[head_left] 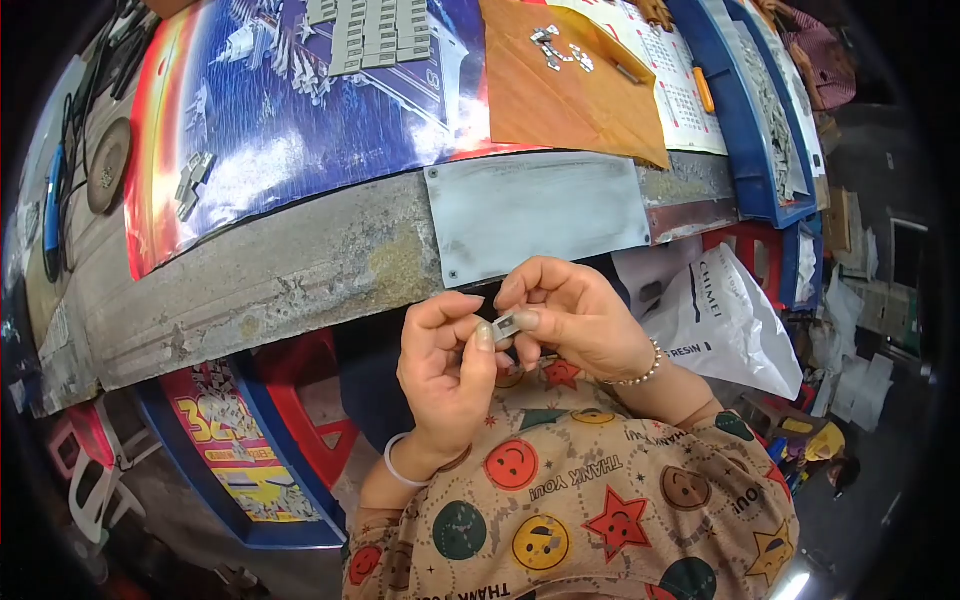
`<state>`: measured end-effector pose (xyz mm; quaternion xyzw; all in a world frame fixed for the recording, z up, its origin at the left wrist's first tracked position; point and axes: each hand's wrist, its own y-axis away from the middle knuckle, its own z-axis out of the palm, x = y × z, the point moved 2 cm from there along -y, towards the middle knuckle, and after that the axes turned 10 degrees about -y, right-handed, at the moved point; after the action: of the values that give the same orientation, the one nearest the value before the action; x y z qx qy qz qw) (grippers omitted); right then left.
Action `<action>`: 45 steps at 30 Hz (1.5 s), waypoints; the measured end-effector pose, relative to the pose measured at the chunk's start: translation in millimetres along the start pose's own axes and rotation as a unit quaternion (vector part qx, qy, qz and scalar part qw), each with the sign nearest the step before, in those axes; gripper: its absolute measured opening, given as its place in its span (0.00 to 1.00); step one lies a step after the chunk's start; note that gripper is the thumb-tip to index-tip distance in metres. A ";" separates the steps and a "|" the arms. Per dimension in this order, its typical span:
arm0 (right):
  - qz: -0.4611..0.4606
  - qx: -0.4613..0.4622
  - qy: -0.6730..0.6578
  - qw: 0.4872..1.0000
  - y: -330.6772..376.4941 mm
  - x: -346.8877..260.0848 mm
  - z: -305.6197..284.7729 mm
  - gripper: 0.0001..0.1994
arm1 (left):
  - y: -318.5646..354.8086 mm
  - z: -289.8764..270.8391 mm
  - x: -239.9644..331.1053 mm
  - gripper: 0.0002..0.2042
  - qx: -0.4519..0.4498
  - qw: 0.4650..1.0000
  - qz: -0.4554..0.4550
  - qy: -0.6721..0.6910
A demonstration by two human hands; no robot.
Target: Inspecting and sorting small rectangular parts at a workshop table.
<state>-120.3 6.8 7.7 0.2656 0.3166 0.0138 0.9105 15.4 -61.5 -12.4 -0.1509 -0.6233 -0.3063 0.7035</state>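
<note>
A small grey rectangular piece [505, 327] with a slot in it sits between my two hands, in front of the table edge and above my lap. My left hand [442, 368] pinches one end with thumb and fingers. From the other side, the thumb and fingers of my right hand [583, 318] grip it as well. Fingertips cover much of the piece. Beyond my hands, similar grey pieces [382, 38] lie in tight rows on a glossy blue poster [330, 130]. A few more loose grey pieces [193, 183] rest near the poster's left side.
A pale plate [540, 220] is screwed to the table edge. Small shiny bits lie on a brown sheet [580, 110], with an orange-handled tool [704, 90] nearby. Blue trays of parts stand right [750, 150] and lower left [190, 470]. A white bag [740, 330] hangs beside my right arm.
</note>
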 end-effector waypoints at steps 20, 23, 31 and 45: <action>0.003 0.021 0.082 0.996 5.6 1.1 -12.9 0.08 | 0.7 3.9 -5.9 0.14 -0.022 0.998 -0.009 -0.065; -0.011 0.005 0.093 0.996 7.8 -0.6 -9.2 0.09 | -1.3 2.7 -0.6 0.14 -0.033 0.998 -0.045 -0.010; -0.145 -0.053 0.383 0.911 12.6 -11.0 -10.3 0.09 | -1.3 -2.0 6.7 0.15 -0.064 0.996 -0.063 -0.004; -0.241 -0.100 0.459 0.849 11.7 -10.4 -8.7 0.10 | -0.6 -6.3 11.4 0.15 -0.061 0.993 -0.097 0.009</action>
<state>-132.0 18.9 13.6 0.0516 0.7497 -0.0538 0.6576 20.4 -68.4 -2.6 -0.1300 -0.6088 -0.4117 0.6655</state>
